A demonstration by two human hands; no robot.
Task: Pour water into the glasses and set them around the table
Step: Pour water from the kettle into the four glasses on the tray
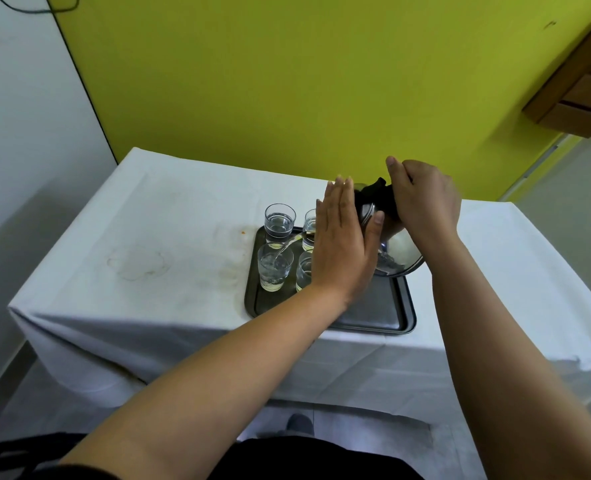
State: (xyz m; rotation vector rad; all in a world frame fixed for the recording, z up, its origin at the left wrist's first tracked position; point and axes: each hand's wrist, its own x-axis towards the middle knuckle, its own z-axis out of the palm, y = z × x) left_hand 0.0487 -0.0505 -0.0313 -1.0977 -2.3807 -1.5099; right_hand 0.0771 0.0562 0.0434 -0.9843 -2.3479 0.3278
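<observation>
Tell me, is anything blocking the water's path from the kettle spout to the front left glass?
Nothing visible. The stream runs from the kettle straight into the front left glass. The left hand lies flat against the kettle's side, right of the stream.

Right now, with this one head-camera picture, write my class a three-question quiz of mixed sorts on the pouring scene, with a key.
1. True or false: all four glasses stand on the tray.
2. Which hand grips the kettle's black handle? A) left B) right
3. Fill in: water streams into the ____-left glass.

Key:
1. True.
2. B: the right hand grips it, while the left hand lies flat against the kettle's side.
3. Near.
</observation>
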